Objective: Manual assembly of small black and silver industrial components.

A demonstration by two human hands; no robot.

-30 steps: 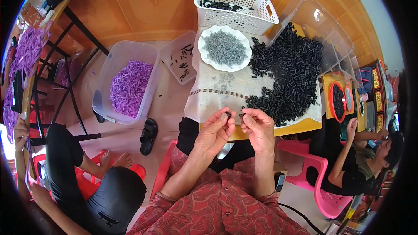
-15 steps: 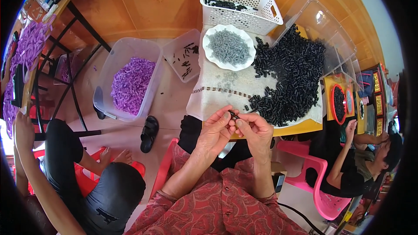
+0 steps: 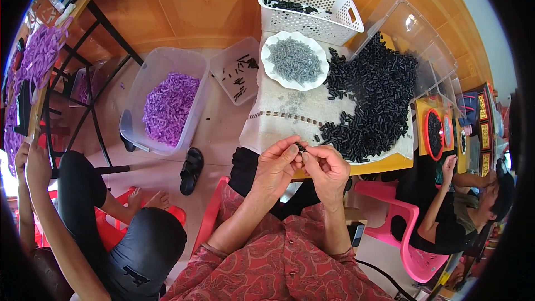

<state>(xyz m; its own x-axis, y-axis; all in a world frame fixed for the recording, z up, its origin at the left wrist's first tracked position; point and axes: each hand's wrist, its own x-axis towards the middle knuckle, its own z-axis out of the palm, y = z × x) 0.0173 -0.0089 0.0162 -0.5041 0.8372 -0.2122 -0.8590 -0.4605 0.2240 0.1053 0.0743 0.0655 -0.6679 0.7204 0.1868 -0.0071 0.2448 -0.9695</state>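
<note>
Hands | left hand and right hand pinch small black piece between meeting fingertips

small black piece mostly hidden (pinched between fingertips), shape unclear

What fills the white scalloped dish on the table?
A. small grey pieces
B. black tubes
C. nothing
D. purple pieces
A: the white scalloped dish holds a heap of small grey pieces; the black tubes lie loose on the cloth beside it.
</note>
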